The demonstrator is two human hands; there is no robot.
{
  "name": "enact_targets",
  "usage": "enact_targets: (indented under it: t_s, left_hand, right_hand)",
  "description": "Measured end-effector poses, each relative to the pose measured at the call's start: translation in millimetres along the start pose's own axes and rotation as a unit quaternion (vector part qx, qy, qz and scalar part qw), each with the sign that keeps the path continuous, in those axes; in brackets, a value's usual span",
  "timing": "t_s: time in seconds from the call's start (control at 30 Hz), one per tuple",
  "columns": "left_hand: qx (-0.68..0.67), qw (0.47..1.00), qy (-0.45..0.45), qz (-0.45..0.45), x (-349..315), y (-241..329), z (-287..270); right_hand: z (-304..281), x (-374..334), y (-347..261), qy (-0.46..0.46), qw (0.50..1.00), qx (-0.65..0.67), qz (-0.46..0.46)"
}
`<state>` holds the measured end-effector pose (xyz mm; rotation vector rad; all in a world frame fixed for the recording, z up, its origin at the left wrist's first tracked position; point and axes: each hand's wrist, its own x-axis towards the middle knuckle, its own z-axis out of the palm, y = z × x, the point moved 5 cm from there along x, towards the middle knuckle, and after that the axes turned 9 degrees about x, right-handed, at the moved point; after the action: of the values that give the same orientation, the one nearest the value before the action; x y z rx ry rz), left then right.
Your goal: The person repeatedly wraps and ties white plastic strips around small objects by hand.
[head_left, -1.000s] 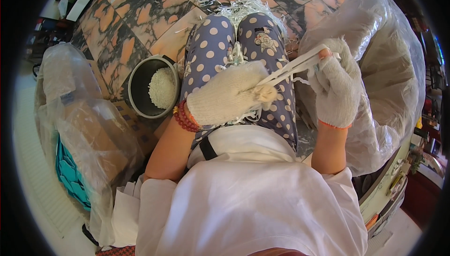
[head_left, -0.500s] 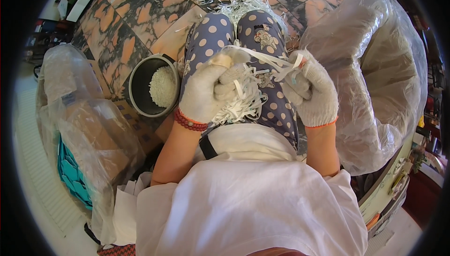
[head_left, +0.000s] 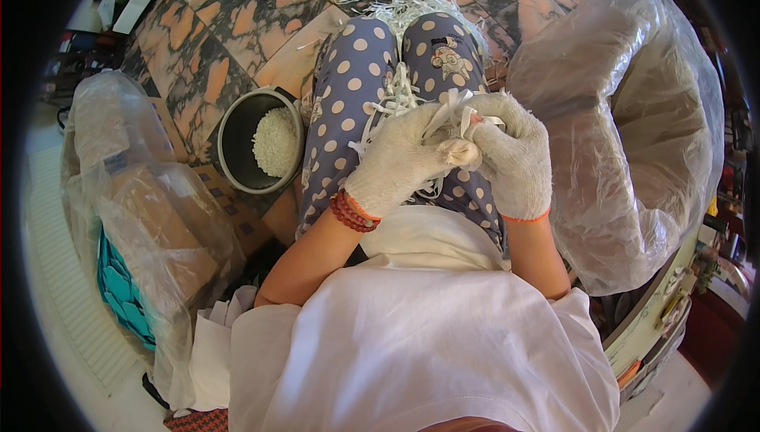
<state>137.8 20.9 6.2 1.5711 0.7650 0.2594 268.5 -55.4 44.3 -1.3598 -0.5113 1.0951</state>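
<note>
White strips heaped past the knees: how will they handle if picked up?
Likely floppy: the strips curl and bend loosely. Probably light for their bulk, being thin and narrow. May snag together, since many cross and overlap.

Head view: wide fisheye, left one of a pair worn side by side on the person's head. Looks steeply down, slightly forward. White shirt [head_left: 419, 337] nearest, filling lower middle; dotted trousers [head_left: 346, 76] beyond; patterned tile floor [head_left: 261, 36] farthest, along the top. Left hand [head_left: 400, 153] and right hand [head_left: 518, 155] fall just about mid-picture, close under the lens, forearms [head_left: 313, 266] entering from below. Upright, unmirrored: picture left is the person's left. Field broad enough to take in a left plastic bag [head_left: 111, 119] and right plastic bag [head_left: 582, 92]. Straight edges bow near the rim; corners black
</note>
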Motion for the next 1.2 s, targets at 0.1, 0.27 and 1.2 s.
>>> enact_targets:
  t_s: [0.1,0.27,1.2]
  left_hand:
    - [0.005,1.0,0.001,-0.004,-4.1,5.8,-1.1]
    - [-0.098,0.993,-0.061,0.005,-4.2,8.3,3.0]
    - [0.114,0.989,-0.076,0.049,-23.0,-4.1,-20.4]
  right_hand:
    - [-1.5,2.2,3.1,-0.009,0.999,-0.047,-0.015]
    - [-6.7,4.7,6.0,-0.008,0.999,-0.001,-0.033]
    - [-16.4,0.6,19.8,-0.208,0.953,-0.214,0.044]
